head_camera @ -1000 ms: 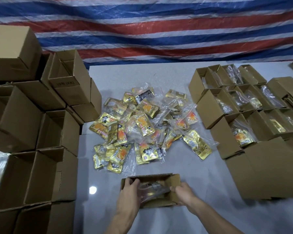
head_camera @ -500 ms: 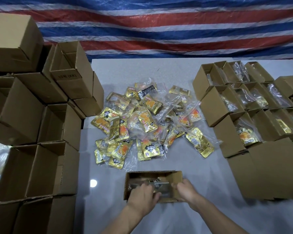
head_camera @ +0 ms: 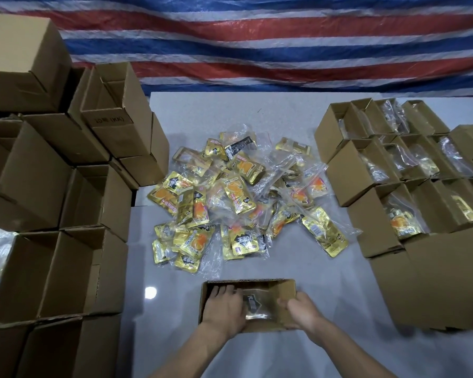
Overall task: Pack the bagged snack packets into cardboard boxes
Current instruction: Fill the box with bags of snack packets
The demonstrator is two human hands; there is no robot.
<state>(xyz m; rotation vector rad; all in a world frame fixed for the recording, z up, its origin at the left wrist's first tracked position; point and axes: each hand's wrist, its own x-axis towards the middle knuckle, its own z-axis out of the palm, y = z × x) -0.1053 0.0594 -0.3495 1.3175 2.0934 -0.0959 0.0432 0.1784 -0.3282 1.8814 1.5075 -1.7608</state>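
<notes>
An open cardboard box (head_camera: 286, 289) sits on the table right in front of me. A clear bag of gold snack packets (head_camera: 260, 305) lies inside it. My left hand (head_camera: 224, 309) reaches down into the box with straight fingers and presses on the bag. My right hand (head_camera: 302, 312) grips the box's right wall, thumb inside. A heap of bagged gold and orange snack packets (head_camera: 238, 203) lies on the table beyond the box.
Empty open cardboard boxes (head_camera: 66, 200) are stacked at the left. Boxes holding bagged packets (head_camera: 393, 170) stand in rows at the right, with a closed box (head_camera: 443, 282) in front. A striped tarp (head_camera: 257, 39) hangs behind the grey table (head_camera: 298, 268).
My left hand has gone deeper into the box and now pushes the bag flat. My right hand stays on the box's right wall. The box has hardly moved.
</notes>
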